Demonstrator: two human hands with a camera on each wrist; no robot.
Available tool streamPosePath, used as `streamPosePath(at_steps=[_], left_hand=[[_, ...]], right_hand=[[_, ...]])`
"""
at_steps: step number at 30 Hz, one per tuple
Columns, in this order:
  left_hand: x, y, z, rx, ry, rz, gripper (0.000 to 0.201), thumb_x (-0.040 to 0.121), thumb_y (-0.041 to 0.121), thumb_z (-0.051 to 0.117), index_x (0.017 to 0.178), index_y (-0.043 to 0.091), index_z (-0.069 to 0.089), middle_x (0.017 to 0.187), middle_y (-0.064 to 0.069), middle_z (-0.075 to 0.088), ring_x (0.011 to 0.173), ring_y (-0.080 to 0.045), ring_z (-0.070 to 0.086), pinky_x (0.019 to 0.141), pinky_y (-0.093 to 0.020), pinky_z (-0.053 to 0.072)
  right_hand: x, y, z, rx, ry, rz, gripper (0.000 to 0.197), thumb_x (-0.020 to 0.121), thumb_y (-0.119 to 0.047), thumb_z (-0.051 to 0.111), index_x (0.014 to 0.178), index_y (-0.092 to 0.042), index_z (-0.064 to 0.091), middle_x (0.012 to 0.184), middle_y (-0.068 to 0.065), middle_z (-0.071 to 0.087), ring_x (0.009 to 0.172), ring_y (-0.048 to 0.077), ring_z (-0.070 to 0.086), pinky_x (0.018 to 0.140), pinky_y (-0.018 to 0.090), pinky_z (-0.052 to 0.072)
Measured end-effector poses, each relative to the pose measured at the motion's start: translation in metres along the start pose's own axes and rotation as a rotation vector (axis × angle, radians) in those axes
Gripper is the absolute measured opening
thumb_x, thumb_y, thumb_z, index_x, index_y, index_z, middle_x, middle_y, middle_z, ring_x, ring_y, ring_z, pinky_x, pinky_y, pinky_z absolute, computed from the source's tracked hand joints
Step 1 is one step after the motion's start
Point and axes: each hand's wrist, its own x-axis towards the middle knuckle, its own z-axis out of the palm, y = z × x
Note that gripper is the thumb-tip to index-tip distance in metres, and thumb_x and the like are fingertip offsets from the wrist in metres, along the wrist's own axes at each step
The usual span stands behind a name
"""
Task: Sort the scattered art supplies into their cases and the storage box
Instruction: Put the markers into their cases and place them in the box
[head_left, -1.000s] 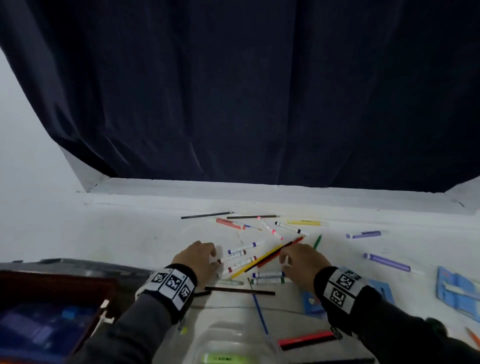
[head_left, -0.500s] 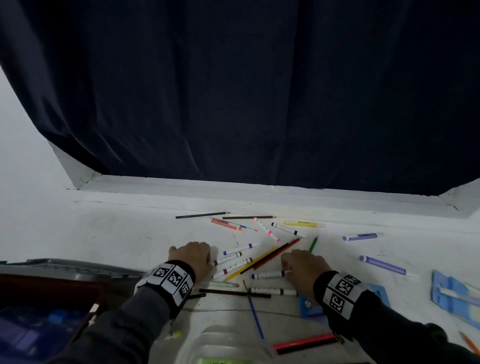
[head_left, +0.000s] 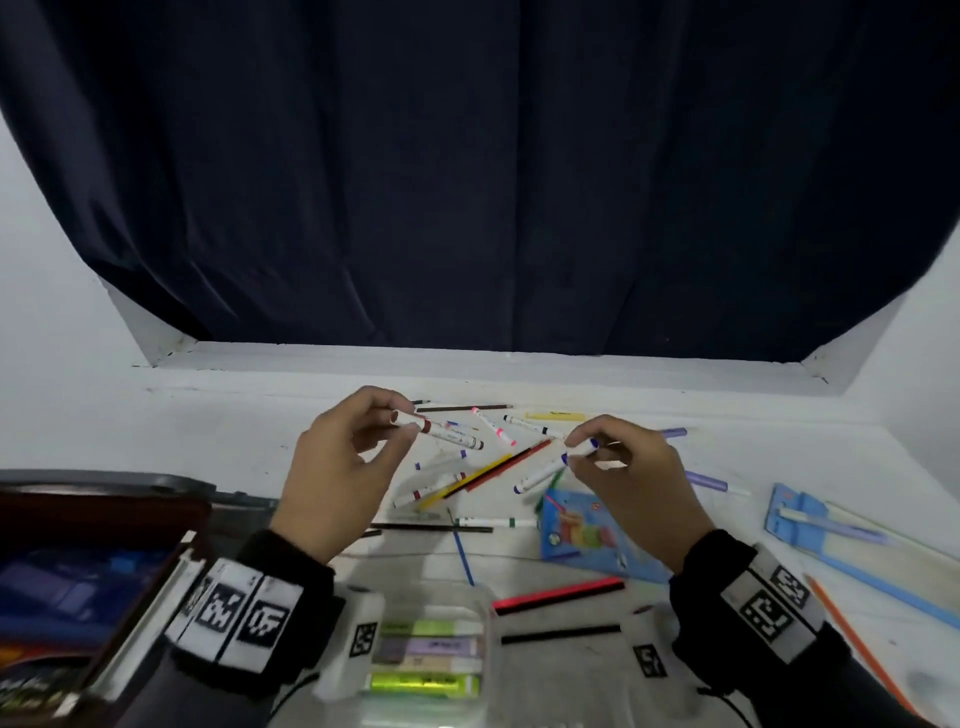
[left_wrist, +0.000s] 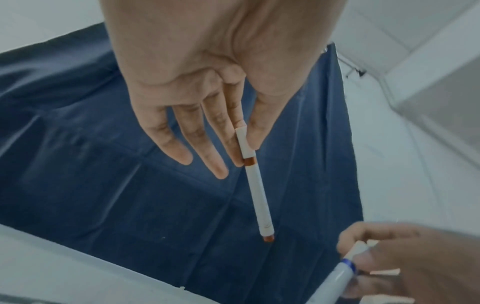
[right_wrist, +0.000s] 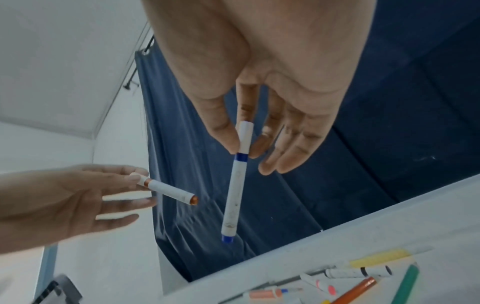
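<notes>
Two markers pinched: left hand (head_left: 343, 467) brown-banded (left_wrist: 255, 185), right hand (head_left: 634, 488) blue-banded (right_wrist: 235, 185).

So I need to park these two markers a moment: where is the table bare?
Bare table lies left of the left hand, beyond the dark storage box. Between the hands and around the blue case it is crowded.

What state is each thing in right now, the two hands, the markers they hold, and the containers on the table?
Left hand: raised, pinching the brown-banded white marker.
Brown-banded white marker: capped, held off the table.
Right hand: raised, pinching the blue-banded white marker.
Blue-banded white marker: capped, held off the table.
Clear plastic case: open, highlighters inside.
Dark red storage box: open.
</notes>
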Motion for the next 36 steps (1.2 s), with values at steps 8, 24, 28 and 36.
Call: streamPosePath(at_steps=[8, 24, 28, 36], left_hand=[[-0.09, 0.046, 0.033, -0.433, -0.023, -0.103, 0.014, 0.09, 0.007, 0.067, 0.104, 0.01, 0.065, 0.084, -0.007, 0.071, 0.078, -0.017, 0.071, 0.073, -0.019, 0.051], [-0.184, 0.011, 0.102, -0.185, -0.508, -0.277, 0.012, 0.095, 0.016, 0.066, 0.105, 0.022, 0.067, 0.073, 0.004, 0.064, 0.068, -0.019, 0.069, 0.068, -0.037, 0.053], [-0.185, 0.003, 0.112, -0.1, -0.571, -0.28, 0.012, 0.095, 0.017, 0.066, 0.104, 0.025, 0.066, 0.07, 0.007, 0.064, 0.067, -0.021, 0.07, 0.07, -0.047, 0.057], [-0.176, -0.004, 0.121, 0.052, -0.647, -0.259, 0.03, 0.092, 0.018, 0.07, 0.121, 0.015, 0.065, 0.073, 0.004, 0.071, 0.072, -0.014, 0.073, 0.079, -0.039, 0.058]], right_hand=[[-0.077, -0.014, -0.046, 0.35, 0.011, 0.144, 0.029, 0.088, 0.007, 0.064, 0.105, -0.017, 0.064, 0.079, -0.01, 0.059, 0.078, 0.022, 0.073, 0.076, 0.045, 0.056], [-0.172, 0.039, -0.024, 0.205, -0.27, 0.402, 0.025, 0.085, 0.001, 0.068, 0.098, -0.022, 0.069, 0.085, 0.005, 0.061, 0.069, 0.024, 0.07, 0.067, 0.038, 0.062], [-0.172, 0.044, -0.019, 0.104, -0.351, 0.417, 0.023, 0.086, -0.003, 0.07, 0.1, -0.02, 0.068, 0.088, 0.007, 0.062, 0.067, 0.02, 0.072, 0.065, 0.032, 0.062], [-0.17, 0.051, -0.013, -0.025, -0.433, 0.431, 0.024, 0.084, -0.007, 0.073, 0.105, -0.017, 0.069, 0.088, 0.006, 0.065, 0.066, 0.02, 0.073, 0.065, 0.033, 0.062]])
